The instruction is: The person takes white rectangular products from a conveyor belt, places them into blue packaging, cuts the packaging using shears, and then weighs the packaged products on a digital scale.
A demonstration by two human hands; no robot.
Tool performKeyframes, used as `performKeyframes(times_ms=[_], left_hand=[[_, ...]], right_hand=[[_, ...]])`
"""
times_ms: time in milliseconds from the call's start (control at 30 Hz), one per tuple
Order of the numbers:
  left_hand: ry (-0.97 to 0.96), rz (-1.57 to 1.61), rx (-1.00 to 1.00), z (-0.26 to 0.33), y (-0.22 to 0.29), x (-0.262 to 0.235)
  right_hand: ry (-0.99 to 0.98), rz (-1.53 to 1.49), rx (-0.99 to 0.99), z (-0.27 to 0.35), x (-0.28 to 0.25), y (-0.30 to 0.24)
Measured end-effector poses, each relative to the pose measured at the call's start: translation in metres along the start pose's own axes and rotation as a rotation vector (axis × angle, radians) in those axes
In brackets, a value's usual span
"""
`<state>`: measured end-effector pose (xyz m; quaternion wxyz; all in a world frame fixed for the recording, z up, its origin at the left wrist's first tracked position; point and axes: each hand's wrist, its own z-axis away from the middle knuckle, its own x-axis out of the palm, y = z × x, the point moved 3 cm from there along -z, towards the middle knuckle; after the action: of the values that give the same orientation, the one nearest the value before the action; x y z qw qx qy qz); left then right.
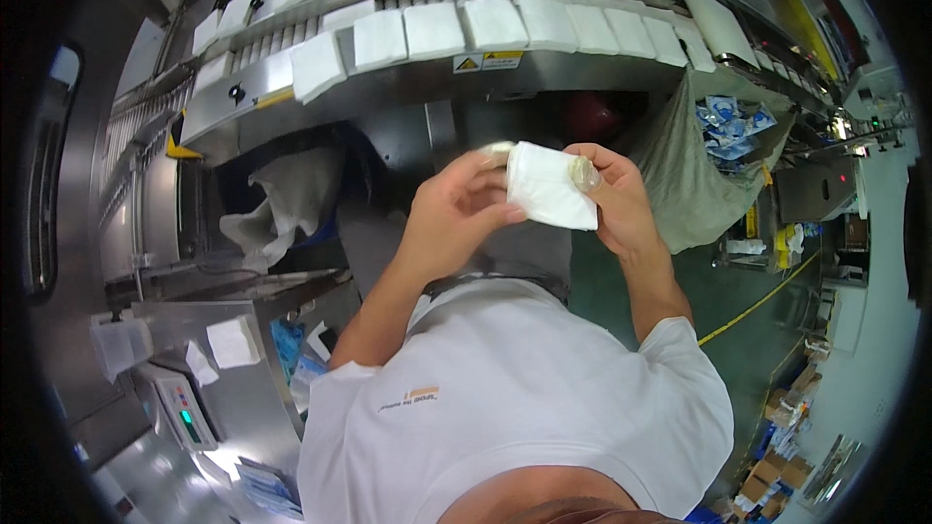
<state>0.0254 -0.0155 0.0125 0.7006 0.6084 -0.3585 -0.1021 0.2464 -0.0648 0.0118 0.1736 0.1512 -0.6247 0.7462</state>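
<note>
A folded white wipe [544, 189], squarish and slightly tilted, is held up in front of my body. My right hand [626, 204] pinches its right side, with the thumb on the near face and the fingers behind. That thumb wears a translucent finger cot [583, 174]. At the wipe's left edge, my left hand [454, 206] has its fingers curled round behind and its thumb at the lower corner. Another pale finger cot [499, 148] covers a fingertip of that hand. The wipe hides some of the fingertips.
Ahead runs a steel conveyor [573, 68] carrying rows of folded white wipes [435, 31]. A grey cloth bag [670, 184] with blue-and-white packets [728, 126] hangs at right. At left are a white cloth [296, 196] in a dark bin, a steel table [257, 311] and a scale [180, 408].
</note>
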Motion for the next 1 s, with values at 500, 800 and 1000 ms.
performKeyframes(times_ms=[500,800,1000], left_hand=[[0.177,-0.24,0.283,-0.019,-0.01,-0.041],[-0.214,0.617,0.074,-0.09,-0.04,0.003],[-0.161,0.53,0.039,-0.072,-0.023,0.009]], right_hand=[[-0.227,0.987,-0.447,-0.002,0.01,-0.067],[-0.237,0.769,-0.263,-0.013,0.036,-0.078],[0.058,0.785,-0.311,-0.025,0.015,-0.082]])
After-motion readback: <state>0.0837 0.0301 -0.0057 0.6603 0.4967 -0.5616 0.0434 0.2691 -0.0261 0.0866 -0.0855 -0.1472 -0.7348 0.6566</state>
